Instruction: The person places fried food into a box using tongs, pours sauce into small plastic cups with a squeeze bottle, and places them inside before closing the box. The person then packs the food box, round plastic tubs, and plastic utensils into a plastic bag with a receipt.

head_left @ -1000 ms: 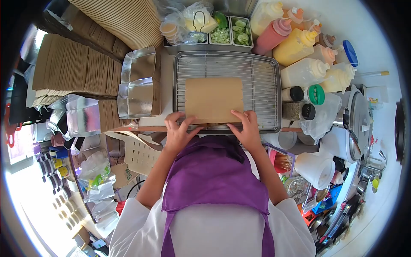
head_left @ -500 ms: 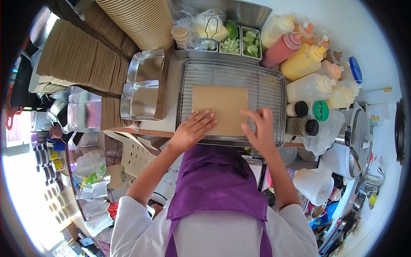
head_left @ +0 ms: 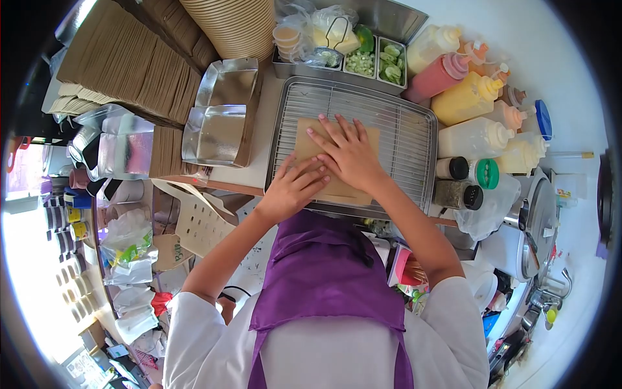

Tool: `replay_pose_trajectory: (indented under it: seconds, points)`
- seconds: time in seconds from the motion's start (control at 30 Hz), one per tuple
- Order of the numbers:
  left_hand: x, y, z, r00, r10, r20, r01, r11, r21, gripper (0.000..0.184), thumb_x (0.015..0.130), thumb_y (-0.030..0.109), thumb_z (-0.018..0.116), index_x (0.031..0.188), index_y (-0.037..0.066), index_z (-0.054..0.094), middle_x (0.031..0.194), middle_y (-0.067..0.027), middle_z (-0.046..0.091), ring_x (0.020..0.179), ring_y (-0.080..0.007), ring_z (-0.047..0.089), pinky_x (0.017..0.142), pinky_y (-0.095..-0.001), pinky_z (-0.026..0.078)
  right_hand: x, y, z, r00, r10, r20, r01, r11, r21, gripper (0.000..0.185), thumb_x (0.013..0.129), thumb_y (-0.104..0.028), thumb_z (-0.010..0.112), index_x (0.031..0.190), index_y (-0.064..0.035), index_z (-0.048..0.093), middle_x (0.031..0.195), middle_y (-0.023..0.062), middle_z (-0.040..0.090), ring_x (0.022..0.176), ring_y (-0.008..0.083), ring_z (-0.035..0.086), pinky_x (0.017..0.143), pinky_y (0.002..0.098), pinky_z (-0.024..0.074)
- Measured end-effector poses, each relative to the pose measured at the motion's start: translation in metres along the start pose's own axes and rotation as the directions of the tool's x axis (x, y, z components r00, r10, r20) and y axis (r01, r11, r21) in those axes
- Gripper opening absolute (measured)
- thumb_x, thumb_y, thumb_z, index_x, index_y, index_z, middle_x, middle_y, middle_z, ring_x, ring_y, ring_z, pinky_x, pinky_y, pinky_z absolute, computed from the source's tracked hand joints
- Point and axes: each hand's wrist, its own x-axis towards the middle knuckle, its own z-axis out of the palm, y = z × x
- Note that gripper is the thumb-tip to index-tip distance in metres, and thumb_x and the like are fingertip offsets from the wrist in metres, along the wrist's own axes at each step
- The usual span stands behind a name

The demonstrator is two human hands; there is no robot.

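Observation:
A brown paper piece (head_left: 307, 144) lies flat on a wire rack (head_left: 403, 146) set in a metal tray (head_left: 432, 178). Over its left edge rests my left hand (head_left: 297, 185), fingers stretched out and pressing down. My right hand (head_left: 350, 154) lies flat across the middle of the paper with its fingers spread toward the upper left. The two hands touch or nearly touch near the paper's centre. Much of the paper is hidden under them, and whether it is one sheet or a folded piece I cannot tell.
Foil-lined cardboard boxes (head_left: 223, 136) and stacked flat cardboard (head_left: 129, 65) stand left. Behind the tray are metal containers of chopped vegetables (head_left: 361, 63). Squeeze bottles (head_left: 466, 94) and spice jars (head_left: 457, 194) line the right side.
My right hand has moved left from the paper's right edge and now lies flat across its middle. My left hand stays on the left edge. The camera view has shifted slightly.

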Motion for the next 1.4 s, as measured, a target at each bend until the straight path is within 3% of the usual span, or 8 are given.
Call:
replay_pose_trajectory:
  seconds: [0.4,0.67,0.7,0.77,0.8,0.9,1.2,1.4]
  points:
    - [-0.001,0.010,0.008,0.853,-0.512,0.100,0.391,0.500,-0.773,0.078,0.088,0.008,0.058,0.147,0.001,0.009,0.153,-0.0205,0.011,0.143,-0.0289,0.011,0.114,-0.0364,0.014,-0.073,0.013,0.029,0.736,0.676,-0.045,-0.570,0.653,0.498,0.047,0.095,-0.036,0.050,0.125,0.0008,0.049,0.121,0.0223,0.048,0.111,0.0367,0.044,0.099,0.0454,0.0318]
    - [-0.022,0.032,-0.014,0.872,-0.463,-0.159,0.093,0.476,-0.875,0.089,0.076,0.000,0.057,0.150,0.007,0.007,0.156,-0.0146,0.007,0.144,-0.0296,0.002,0.115,-0.0392,0.008,-0.076,-0.032,-0.033,0.441,0.786,0.432,-0.388,-0.267,0.882,0.055,0.091,-0.031,0.055,0.136,-0.0036,0.038,0.130,0.0186,0.045,0.115,0.0318,0.049,0.094,0.0455,0.0442]
    - [-0.023,0.039,-0.034,0.882,-0.439,-0.170,0.066,0.474,-0.878,0.090,0.076,0.001,0.057,0.150,0.008,0.008,0.156,-0.0149,0.006,0.144,-0.0299,0.002,0.115,-0.0398,0.009,-0.115,-0.013,-0.016,0.761,0.642,0.091,-0.405,0.361,0.840,0.058,0.090,-0.025,0.057,0.139,-0.0032,0.034,0.132,0.0182,0.043,0.118,0.0307,0.047,0.097,0.0439,0.0416]
    - [-0.050,0.054,-0.071,0.859,-0.491,-0.144,0.074,0.398,-0.915,0.089,0.077,0.001,0.057,0.150,0.009,0.008,0.155,-0.0152,0.004,0.144,-0.0301,0.003,0.115,-0.0397,0.010,-0.105,-0.035,-0.033,0.773,0.607,0.182,-0.529,0.459,0.714,0.048,0.092,-0.021,0.056,0.135,-0.0036,0.041,0.135,0.0149,0.043,0.114,0.0267,0.050,0.093,0.0394,0.0421]
    - [-0.069,0.064,-0.084,0.853,-0.505,-0.130,0.066,0.351,-0.934,0.089,0.077,0.001,0.057,0.151,0.010,0.008,0.155,-0.0154,0.003,0.144,-0.0303,0.003,0.114,-0.0397,0.011,-0.078,-0.088,-0.076,0.422,0.715,0.557,-0.742,-0.081,0.666,0.037,0.095,-0.024,0.054,0.127,-0.0045,0.052,0.135,0.0119,0.046,0.106,0.0239,0.056,0.086,0.0364,0.0453]
    - [-0.144,0.083,-0.106,0.750,-0.658,-0.061,0.179,0.291,-0.940,0.084,0.082,0.004,0.056,0.151,0.012,0.008,0.155,-0.0148,0.001,0.143,-0.0292,0.005,0.114,-0.0397,0.014,-0.055,-0.139,-0.080,0.938,0.170,0.303,-0.345,0.359,0.867,0.039,0.095,-0.021,0.054,0.127,-0.0010,0.050,0.131,0.0166,0.047,0.108,0.0279,0.054,0.083,0.0406,0.0453]
    - [-0.390,0.127,-0.163,-0.050,-0.978,-0.204,0.243,0.186,-0.952,0.069,0.091,0.026,0.059,0.148,0.010,0.022,0.152,-0.0125,0.018,0.142,-0.0233,0.012,0.113,-0.0337,0.013,0.084,-0.388,0.043,0.763,-0.482,0.431,-0.491,0.003,0.871,0.068,0.086,-0.009,0.060,0.144,0.0021,0.024,0.134,0.0133,0.044,0.122,0.0231,0.045,0.104,0.0325,0.0330]
    - [-0.616,0.066,-0.227,-0.219,-0.849,-0.481,0.381,0.379,-0.843,0.071,0.091,0.028,0.061,0.147,0.007,0.023,0.152,-0.0093,0.020,0.141,-0.0202,0.015,0.113,-0.0323,0.015,0.195,-0.653,0.121,0.641,-0.701,0.313,-0.518,-0.094,0.850,0.062,0.089,-0.004,0.055,0.144,0.0017,0.026,0.134,0.0102,0.045,0.120,0.0180,0.048,0.099,0.0292,0.0396]
